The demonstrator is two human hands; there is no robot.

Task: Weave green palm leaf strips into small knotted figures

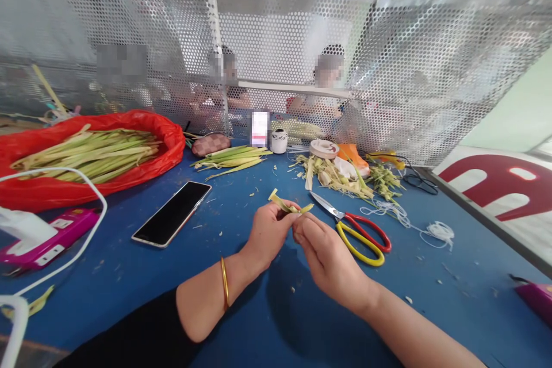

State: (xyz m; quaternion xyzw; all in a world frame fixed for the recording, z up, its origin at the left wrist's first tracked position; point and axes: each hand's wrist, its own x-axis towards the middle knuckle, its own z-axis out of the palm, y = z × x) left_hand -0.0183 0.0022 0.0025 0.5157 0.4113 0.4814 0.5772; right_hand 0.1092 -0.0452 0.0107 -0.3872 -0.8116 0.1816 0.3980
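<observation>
My left hand (268, 231) and my right hand (324, 248) meet over the middle of the blue table. Both are closed around a small folded strip of green-yellow leaf (282, 203), whose ends stick out above the fingers. Its lower part is hidden by my fingertips. Just right of my right hand lie scissors (351, 229) with one red and one yellow handle, blades pointing to the back left. Beyond them is a pile of leaf scraps and knotted pieces (338, 179). A sheaf of long leaf strips (235, 158) rests behind my left hand.
A black-screened phone (171, 214) lies left of my hands. Farther left are a red bag (172, 144) of leaf strips and a purple power strip (52, 238) with a white cable. White string (439, 233) lies at right. Behind a perforated metal screen (288, 29) people sit.
</observation>
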